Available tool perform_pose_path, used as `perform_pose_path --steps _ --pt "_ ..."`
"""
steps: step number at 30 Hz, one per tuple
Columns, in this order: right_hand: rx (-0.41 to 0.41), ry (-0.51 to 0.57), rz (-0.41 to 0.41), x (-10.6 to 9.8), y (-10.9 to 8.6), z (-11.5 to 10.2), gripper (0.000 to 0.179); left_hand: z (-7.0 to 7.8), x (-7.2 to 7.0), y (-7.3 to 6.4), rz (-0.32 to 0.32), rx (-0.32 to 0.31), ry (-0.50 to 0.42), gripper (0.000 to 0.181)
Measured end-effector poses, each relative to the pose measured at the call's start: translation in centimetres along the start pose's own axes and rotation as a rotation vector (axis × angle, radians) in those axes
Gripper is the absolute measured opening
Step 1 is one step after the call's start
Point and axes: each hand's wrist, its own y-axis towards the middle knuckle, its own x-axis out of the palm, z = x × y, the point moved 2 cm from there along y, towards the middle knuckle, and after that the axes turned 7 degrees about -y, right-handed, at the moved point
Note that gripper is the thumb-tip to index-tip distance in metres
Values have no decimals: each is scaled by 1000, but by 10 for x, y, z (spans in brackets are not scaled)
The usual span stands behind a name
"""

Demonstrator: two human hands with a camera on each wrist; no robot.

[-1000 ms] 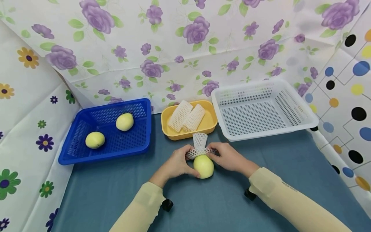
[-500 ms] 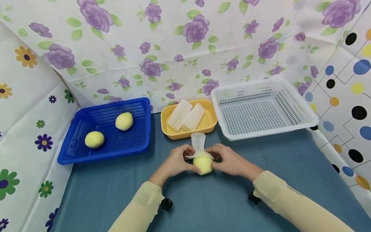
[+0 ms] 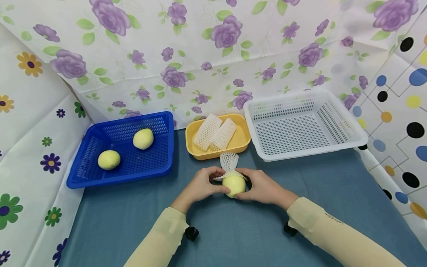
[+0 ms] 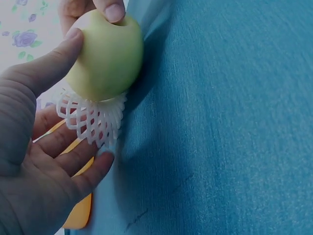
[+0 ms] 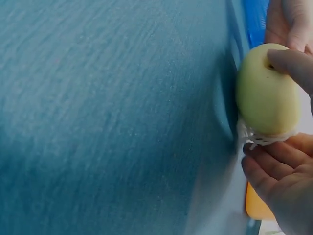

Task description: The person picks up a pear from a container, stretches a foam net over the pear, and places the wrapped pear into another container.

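Gripped the yellow-green fruit (image 3: 233,186) with left hand (image 3: 202,185) and right hand (image 3: 265,187), on the near side of the yellow tray (image 3: 241,138)! Clamped fingers on it from both sides, pressed thumbs to its near end, held the white foam net (image 3: 229,161) against its far end. Showed two more fruits (image 3: 109,160) in the blue basket (image 3: 143,159), left.

Forearms (image 3: 161,235) slanting inward, left hand (image 3: 202,183) and right hand (image 3: 262,186) facing, thumbs (image 4: 62,55) extended, fingers (image 4: 95,175) partly hidden, apparently bent.
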Motion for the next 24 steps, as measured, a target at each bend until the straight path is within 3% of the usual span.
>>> perform_pose_path --steps 8,14,20,24 --pt "-18 27 133 -11 -4 -11 81 10 -4 -4 -12 76 -102 57" --pt "-72 78 253 -34 -5 -29 81 35 -16 -7 39 152 -226 58" --pt "-112 164 292 -50 1 -38 80 63 -28 -12 81 193 -304 60" --pt "-133 205 307 -57 5 -42 80 80 -29 -18 123 237 -294 67"
